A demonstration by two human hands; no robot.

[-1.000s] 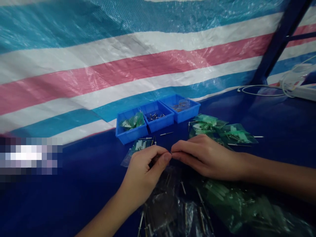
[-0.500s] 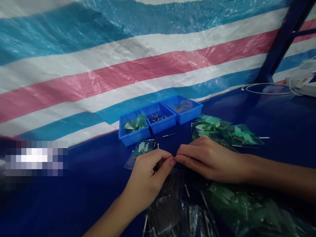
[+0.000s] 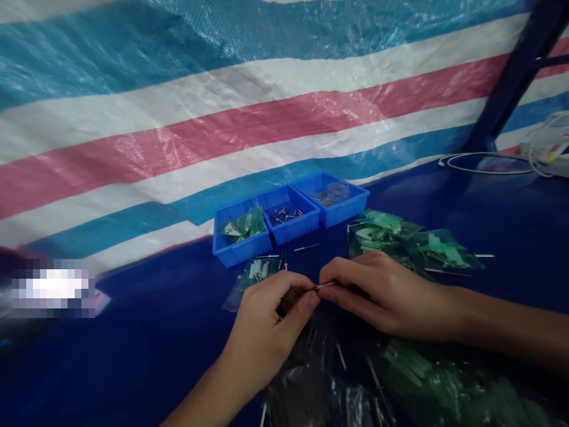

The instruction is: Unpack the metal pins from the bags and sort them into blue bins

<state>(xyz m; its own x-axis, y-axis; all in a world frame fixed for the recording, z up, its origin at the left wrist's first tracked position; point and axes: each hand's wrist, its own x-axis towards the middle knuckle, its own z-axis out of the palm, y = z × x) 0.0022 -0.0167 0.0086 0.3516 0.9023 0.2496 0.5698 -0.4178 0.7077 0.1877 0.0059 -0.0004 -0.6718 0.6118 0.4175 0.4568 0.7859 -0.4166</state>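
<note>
My left hand (image 3: 273,323) pinches the small end of a pop rivet (image 3: 325,284) between thumb and index finger. My right hand (image 3: 373,290) grips the rivet's thin metal pin from the other side, fingertips almost touching those of the left. Most of the rivet is hidden by the fingers. Just behind the left hand lies a clear-green bag (image 3: 258,271) holding white pieces. Beyond the right hand are green plastic bags (image 3: 440,248) with pale strips and pins inside. Dark clear bags (image 3: 306,385) of thin metal pieces lie beneath both hands.
Three blue bins stand in a row: a left bin (image 3: 242,252) with a green bag, a middle bin (image 3: 297,230) with loose rivets, a right bin (image 3: 345,210) with a clear bag. Loose rivets (image 3: 306,247) lie about. A white cable (image 3: 480,171) coils at the right.
The fingertips have parted slightly, and the rivet's pin now shows between them. The view has shifted a little; both hands keep nearly the same place.
</note>
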